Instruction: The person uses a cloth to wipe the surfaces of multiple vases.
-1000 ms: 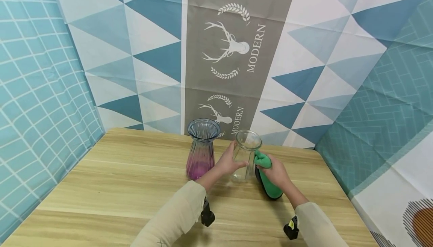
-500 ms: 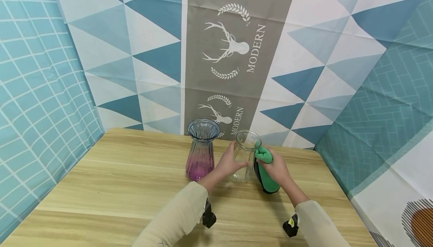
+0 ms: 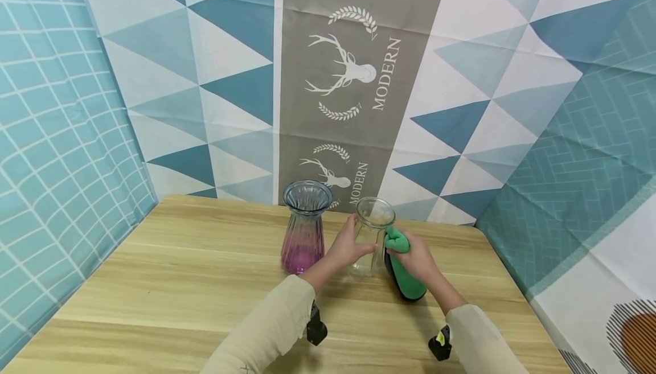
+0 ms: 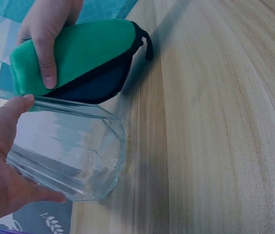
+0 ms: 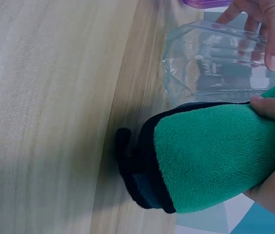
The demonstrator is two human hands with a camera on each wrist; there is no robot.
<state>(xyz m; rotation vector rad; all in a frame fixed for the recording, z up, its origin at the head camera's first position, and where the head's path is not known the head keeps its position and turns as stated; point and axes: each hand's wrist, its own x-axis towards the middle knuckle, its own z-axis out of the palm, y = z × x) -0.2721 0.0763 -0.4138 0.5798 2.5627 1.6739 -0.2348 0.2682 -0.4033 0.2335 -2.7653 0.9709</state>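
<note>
Where blue-and-white triangle-patterned sheeting (image 3: 230,78) backs a pale wood-grained desk (image 3: 179,283), left fingers (image 4: 40,193) grip a clear glass vase (image 4: 74,146). Right fingers (image 4: 45,61) pinch a green black-edged cloth (image 5: 220,156).

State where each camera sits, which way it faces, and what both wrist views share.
Head: on the head, facing forward and down at the table; left hand, right hand and sleeves show.
Left wrist: on that wrist, facing the clear glass vase; left hand at left, right hand at top.
Right wrist: on that wrist, facing the green cloth; right hand at right, left hand at top.
Both wrist views share the clear glass vase, green cloth and hands.
</note>
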